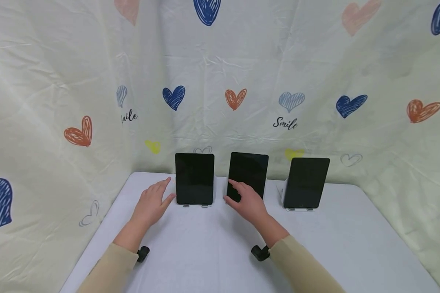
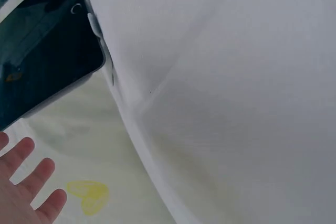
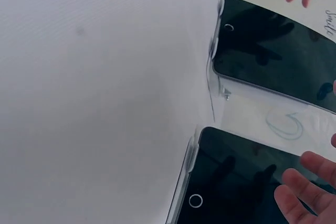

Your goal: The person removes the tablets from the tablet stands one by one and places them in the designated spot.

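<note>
Three dark-screened tablets lean upright on clear stands: the left tablet (image 1: 194,179), the middle tablet (image 1: 251,169) and the right tablet (image 1: 306,183). Just off the left tablet's left edge is my left hand (image 1: 152,203), its fingers extended and thumb spread, holding nothing. The left wrist view shows those spread fingers below a tablet (image 2: 47,51). My right hand (image 1: 247,201) hovers before the middle tablet, fingers spread towards its left edge and covering part of its screen. In the right wrist view its fingers overlap the nearer tablet (image 3: 231,182); contact cannot be told.
A white-covered table (image 1: 198,252) holds the stands. Behind and beside it hangs a pale cloth (image 1: 205,65) printed with hearts and "Smile". A small black device sits at the left wrist (image 1: 143,254) and another at the right wrist (image 1: 260,253).
</note>
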A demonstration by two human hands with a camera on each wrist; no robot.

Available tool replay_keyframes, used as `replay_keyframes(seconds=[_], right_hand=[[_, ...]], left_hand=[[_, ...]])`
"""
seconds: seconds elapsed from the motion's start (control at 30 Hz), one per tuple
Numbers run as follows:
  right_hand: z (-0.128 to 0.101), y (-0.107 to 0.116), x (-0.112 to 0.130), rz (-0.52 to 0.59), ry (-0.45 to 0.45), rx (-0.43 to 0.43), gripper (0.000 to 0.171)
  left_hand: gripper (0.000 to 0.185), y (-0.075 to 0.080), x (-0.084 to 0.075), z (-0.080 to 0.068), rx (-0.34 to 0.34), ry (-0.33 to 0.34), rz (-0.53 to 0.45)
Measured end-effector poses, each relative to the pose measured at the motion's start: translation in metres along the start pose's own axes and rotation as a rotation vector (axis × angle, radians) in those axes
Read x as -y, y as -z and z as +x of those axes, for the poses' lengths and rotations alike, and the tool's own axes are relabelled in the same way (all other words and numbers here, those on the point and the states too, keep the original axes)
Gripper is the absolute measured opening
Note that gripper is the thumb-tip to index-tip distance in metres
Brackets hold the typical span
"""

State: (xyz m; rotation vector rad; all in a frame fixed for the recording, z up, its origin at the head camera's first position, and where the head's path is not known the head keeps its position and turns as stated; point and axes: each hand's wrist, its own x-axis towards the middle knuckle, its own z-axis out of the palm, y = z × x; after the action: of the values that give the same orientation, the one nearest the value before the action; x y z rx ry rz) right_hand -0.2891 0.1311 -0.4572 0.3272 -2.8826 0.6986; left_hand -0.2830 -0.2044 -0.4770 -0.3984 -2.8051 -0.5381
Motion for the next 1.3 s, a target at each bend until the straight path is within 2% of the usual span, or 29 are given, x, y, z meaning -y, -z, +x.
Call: replay_keyframes(seconds=[0.63, 0.9, 1.03, 1.3], right_hand=[[0.017, -0.008, 0.014, 0.051, -0.028, 0.007, 0.066], [0.026, -0.008, 0.024, 0.052, -0.011, 0.001, 0.065], [0.032, -0.011, 0.028, 0.079, -0.023, 0.005, 0.065], [0.041, -0.022, 0.036, 0.212, -0.065, 0.042, 0.065]], left_hand=[[0.071, -0.002, 0.001, 0.020, 0.006, 0.005, -0.033], [0.072, -0.001, -0.003, 0.029, 0.027, 0.054, -0.062], [0.072, -0.004, -0.002, 0.035, 0.014, 0.068, -0.080], [0.080, -0.010, -0.003, 0.040, 0.029, 0.082, -0.093]])
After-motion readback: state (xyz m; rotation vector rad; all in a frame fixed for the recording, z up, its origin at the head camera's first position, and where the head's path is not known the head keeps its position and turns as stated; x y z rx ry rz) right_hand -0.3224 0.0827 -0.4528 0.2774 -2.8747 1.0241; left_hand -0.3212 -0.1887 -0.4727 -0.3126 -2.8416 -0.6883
